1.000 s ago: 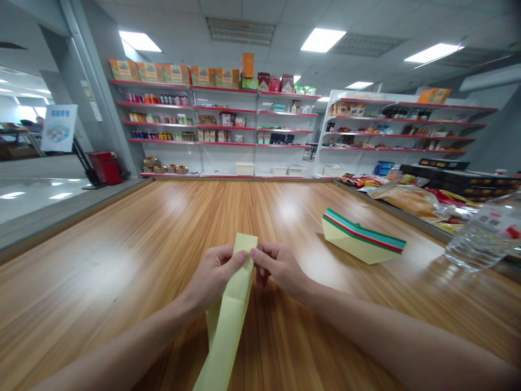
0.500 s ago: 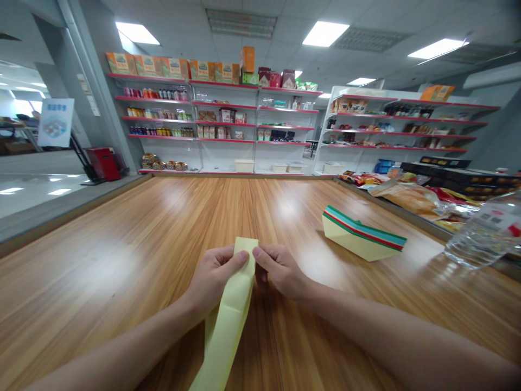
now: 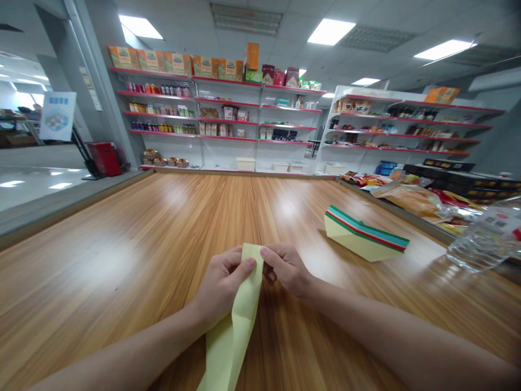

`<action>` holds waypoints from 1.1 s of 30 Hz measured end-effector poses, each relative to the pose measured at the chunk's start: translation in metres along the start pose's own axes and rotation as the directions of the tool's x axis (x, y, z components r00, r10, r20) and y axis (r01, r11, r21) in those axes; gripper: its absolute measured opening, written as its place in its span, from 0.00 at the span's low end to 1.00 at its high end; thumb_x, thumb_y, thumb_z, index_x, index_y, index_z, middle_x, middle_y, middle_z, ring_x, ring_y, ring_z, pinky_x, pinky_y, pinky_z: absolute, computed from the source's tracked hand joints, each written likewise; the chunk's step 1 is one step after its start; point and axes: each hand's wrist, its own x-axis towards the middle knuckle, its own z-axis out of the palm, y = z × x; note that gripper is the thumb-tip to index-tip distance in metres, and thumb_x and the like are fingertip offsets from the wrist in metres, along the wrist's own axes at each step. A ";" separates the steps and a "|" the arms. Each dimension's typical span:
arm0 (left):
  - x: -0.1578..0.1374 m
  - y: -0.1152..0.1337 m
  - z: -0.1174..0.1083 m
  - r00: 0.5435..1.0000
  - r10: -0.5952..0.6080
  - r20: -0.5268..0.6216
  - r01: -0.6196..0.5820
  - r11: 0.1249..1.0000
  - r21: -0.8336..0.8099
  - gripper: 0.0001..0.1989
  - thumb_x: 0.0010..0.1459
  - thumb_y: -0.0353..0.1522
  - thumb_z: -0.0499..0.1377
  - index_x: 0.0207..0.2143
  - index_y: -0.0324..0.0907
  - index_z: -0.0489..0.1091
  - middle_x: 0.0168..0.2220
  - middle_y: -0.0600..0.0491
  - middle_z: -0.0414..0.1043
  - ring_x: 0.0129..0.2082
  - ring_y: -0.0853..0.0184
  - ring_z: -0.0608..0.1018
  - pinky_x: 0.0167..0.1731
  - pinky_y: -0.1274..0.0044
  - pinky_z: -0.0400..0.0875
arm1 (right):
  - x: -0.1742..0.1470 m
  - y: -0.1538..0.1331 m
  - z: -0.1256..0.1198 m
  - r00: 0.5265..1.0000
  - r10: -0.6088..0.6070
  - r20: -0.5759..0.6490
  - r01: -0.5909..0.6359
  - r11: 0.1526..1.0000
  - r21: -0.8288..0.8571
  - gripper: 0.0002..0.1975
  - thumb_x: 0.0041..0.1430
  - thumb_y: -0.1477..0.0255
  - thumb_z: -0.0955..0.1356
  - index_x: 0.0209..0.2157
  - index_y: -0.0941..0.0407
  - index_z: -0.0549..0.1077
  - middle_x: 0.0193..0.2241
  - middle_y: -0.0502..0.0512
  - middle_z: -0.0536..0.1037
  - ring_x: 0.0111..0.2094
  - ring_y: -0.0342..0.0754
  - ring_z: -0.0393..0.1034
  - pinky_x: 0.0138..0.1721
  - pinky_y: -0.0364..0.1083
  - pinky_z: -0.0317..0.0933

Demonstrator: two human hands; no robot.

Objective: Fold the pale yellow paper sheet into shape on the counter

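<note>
A long folded strip of pale yellow paper point(image 3: 246, 309) runs from between my hands down past the bottom edge of the view. My left hand point(image 3: 226, 279) grips it from the left, thumb laid flat on the paper's face and fingers behind. At the upper right corner of the strip, my right hand point(image 3: 287, 269) pinches the edge between thumb and fingers. The fingers behind the paper are partly hidden. To the right on the table lies a folded paper boat point(image 3: 364, 233), pale yellow with green, blue, white and red stripes along its upper edge.
The wooden table point(image 3: 163, 228) spreads out beneath my hands. A clear plastic bottle point(image 3: 484, 239) stands at the right, near snack packets point(image 3: 411, 195) and dark boxes point(image 3: 459, 182). Stocked shelves point(image 3: 228, 108) line the back. A sign point(image 3: 57, 117) stands at the left.
Both hands and the top of the paper have shifted slightly right and down in the view. More of the paper's lower left layer shows, spread wider. The boat lies as before.
</note>
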 end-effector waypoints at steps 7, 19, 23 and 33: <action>0.002 -0.007 0.000 0.999 -0.043 0.006 0.043 0.995 -0.085 0.14 0.57 0.35 0.55 0.23 0.37 0.72 0.27 0.53 0.70 0.21 0.75 0.68 0.18 0.84 0.58 | 0.000 0.005 -0.001 0.999 -0.014 0.050 0.015 1.000 -0.014 0.23 0.61 0.60 0.58 0.17 0.58 0.61 0.13 0.46 0.60 0.14 0.38 0.54 0.15 0.38 0.48; 0.001 -0.013 -0.001 0.998 -0.051 0.027 0.052 0.996 -0.069 0.15 0.57 0.36 0.55 0.21 0.36 0.69 0.21 0.58 0.60 0.18 0.77 0.62 0.17 0.84 0.55 | 0.000 0.005 -0.005 0.990 -0.102 0.094 0.122 0.963 -0.241 0.22 0.63 0.64 0.57 0.16 0.58 0.58 0.12 0.47 0.59 0.15 0.37 0.53 0.16 0.39 0.47; 0.001 -0.012 -0.001 0.996 -0.088 0.026 0.089 0.994 -0.064 0.14 0.57 0.37 0.55 0.23 0.36 0.70 0.19 0.58 0.61 0.18 0.77 0.61 0.16 0.84 0.53 | -0.001 0.005 -0.006 0.992 -0.105 0.063 0.118 0.959 -0.258 0.23 0.63 0.64 0.57 0.16 0.58 0.58 0.12 0.47 0.59 0.14 0.37 0.53 0.15 0.38 0.47; 0.004 -0.011 -0.002 0.986 -0.165 0.022 0.167 0.979 -0.121 0.16 0.57 0.40 0.54 0.26 0.36 0.69 0.20 0.57 0.64 0.18 0.76 0.63 0.16 0.84 0.55 | -0.002 0.019 -0.014 0.972 -0.031 0.231 0.027 0.999 0.021 0.22 0.59 0.60 0.61 0.19 0.61 0.65 0.13 0.48 0.62 0.15 0.38 0.55 0.15 0.38 0.48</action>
